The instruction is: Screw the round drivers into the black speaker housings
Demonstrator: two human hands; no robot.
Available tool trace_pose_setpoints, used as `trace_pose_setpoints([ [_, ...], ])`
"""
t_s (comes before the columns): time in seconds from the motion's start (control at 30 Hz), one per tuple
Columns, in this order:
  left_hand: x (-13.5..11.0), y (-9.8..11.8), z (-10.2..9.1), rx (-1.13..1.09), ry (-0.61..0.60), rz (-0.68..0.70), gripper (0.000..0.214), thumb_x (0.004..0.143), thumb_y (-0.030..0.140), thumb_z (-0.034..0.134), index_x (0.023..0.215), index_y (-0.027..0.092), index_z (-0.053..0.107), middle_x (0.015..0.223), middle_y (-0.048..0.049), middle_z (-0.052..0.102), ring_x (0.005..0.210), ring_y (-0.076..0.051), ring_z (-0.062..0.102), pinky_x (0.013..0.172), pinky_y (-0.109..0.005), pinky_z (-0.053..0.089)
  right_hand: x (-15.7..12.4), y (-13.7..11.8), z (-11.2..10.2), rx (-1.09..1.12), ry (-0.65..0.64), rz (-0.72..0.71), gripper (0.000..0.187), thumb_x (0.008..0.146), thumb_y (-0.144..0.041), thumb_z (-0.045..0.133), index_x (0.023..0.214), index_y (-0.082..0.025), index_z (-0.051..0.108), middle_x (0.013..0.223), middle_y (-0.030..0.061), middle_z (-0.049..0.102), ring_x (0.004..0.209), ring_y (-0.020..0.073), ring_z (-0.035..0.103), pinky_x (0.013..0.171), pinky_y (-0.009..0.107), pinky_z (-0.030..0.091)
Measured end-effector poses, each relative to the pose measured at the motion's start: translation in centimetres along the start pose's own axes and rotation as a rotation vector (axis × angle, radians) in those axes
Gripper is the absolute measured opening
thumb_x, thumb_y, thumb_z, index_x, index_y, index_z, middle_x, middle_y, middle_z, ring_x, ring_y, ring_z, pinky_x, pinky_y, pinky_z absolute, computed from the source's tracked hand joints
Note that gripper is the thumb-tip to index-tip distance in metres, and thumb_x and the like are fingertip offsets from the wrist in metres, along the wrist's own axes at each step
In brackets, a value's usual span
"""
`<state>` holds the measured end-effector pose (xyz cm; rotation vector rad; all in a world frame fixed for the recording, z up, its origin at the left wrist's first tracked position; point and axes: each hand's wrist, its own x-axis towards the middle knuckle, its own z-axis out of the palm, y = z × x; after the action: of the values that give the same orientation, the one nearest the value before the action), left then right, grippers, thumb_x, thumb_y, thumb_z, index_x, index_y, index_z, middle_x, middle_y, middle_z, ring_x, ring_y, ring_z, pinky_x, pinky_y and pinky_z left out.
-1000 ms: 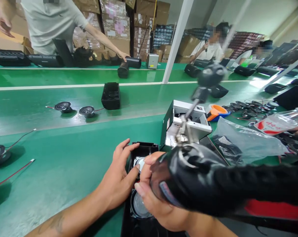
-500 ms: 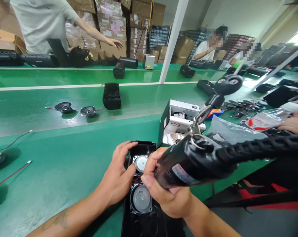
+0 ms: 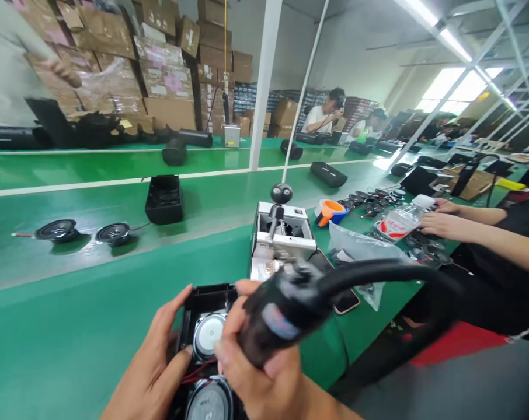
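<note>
My left hand (image 3: 153,359) grips the left side of a black speaker housing (image 3: 207,293), with its thumb by the inner wall. Two round speaker drivers sit inside, a pale-backed upper driver (image 3: 209,334) and a grey lower driver (image 3: 209,402), with thin red wires (image 3: 198,371) between them. Wrapped in my right hand (image 3: 262,373) is a black corded electric screwdriver (image 3: 279,318), tilted over the housing's right side. My hand hides its tip, so I cannot tell whether it touches a screw.
Ahead stands a white box (image 3: 286,233), with a phone (image 3: 347,302), a plastic bag (image 3: 365,248) and an orange-blue tape roll (image 3: 331,213) to its right. Two loose speaker drivers (image 3: 113,233) and an open housing (image 3: 163,199) lie farther left. A co-worker's hands (image 3: 444,220) are at right beside a bottle (image 3: 398,221).
The view has swung right and up, so the housing and my hands appear lower and further left. The screwdriver stays in my right hand, the housing in my left.
</note>
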<state>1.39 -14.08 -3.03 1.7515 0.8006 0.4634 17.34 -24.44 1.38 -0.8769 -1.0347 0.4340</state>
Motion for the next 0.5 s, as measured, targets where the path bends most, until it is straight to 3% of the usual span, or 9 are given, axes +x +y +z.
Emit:
trace_pose_setpoints([
  [0.13,-0.2,1.1,1.1,-0.048,0.094,-0.005,0.059,0.110,0.056,0.043,0.167,0.042,0.035,0.175,-0.0004,0.032,0.157,-0.037,0.039,0.133,-0.062,0.035,3.3,-2.4,-3.7,-0.018,0.276,-0.275,0.045,0.108,-0.016,0.058,0.146,-0.036,0.043,0.075,-0.0089,0.055,0.056,0.0106,0.055,0.056,0.024,0.053],
  [0.23,0.4,0.9,1.1,-0.056,0.148,0.009,0.058,0.110,0.050,0.042,0.167,0.040,0.036,0.174,-0.0024,0.034,0.152,-0.037,0.045,0.132,-0.064,0.036,5.9,-3.1,-6.7,-0.258,0.388,-0.478,0.045,0.102,-0.009,0.065,0.138,-0.028,0.048,0.076,-0.0090,0.058,0.054,0.0120,0.054,0.055,0.028,0.054],
  [0.37,1.5,-0.6,0.4,-0.095,0.142,0.019,0.061,0.109,0.043,0.045,0.169,0.040,0.033,0.172,-0.0061,0.037,0.142,-0.038,0.056,0.126,-0.067,0.043,6.9,-2.0,-7.8,-0.402,0.356,-0.401,0.040,0.099,-0.013,0.071,0.131,-0.025,0.050,0.074,-0.0081,0.062,0.054,0.0134,0.059,0.057,0.031,0.056],
  [0.5,2.0,-1.8,0.1,-0.087,0.122,0.046,0.065,0.108,0.042,0.045,0.170,0.041,0.030,0.168,-0.0094,0.041,0.122,-0.035,0.069,0.109,-0.063,0.058,5.4,-1.0,-7.1,-0.311,0.371,-0.137,0.036,0.096,-0.019,0.078,0.123,-0.025,0.055,0.071,-0.0083,0.061,0.047,0.0115,0.054,0.048,0.027,0.052],
])
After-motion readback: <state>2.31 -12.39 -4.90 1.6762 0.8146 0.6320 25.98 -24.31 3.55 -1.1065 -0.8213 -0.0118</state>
